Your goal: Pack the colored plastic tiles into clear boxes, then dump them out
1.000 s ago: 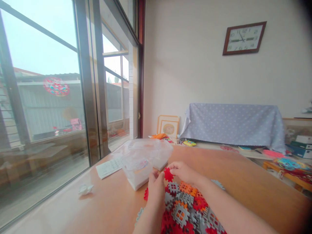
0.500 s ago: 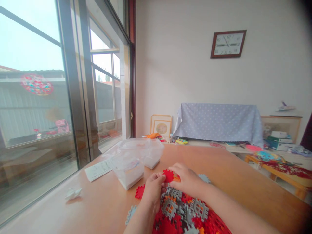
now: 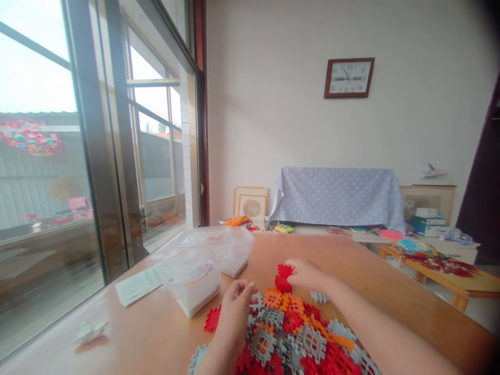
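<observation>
A pile of interlocking plastic building tiles in red, grey and orange lies in front of me; one grey tile with a window-like grid (image 3: pixel 262 345) is on top. My right hand (image 3: pixel 304 274) pinches red notched tiles (image 3: pixel 283 277) at their right edge, above the far side of the pile. They look like two tiles together. At the left of the pile is my left hand (image 3: pixel 236 302), its fingers curled in. A pale grey tile shows just beside those fingertips, but I cannot tell whether they grip it. A single red tile (image 3: pixel 212 319) lies left of my left wrist.
Clear plastic tubs (image 3: pixel 195 284) stand at the table's left, beside a printed paper sheet (image 3: pixel 138 285). A crumpled white wrapper (image 3: pixel 90 331) lies near the window. One grey tile (image 3: pixel 319 297) sits under my right forearm.
My hands have parted. The right has moved away to the right with the red tiles, and the left has let go of them. The view has turned slightly right.
</observation>
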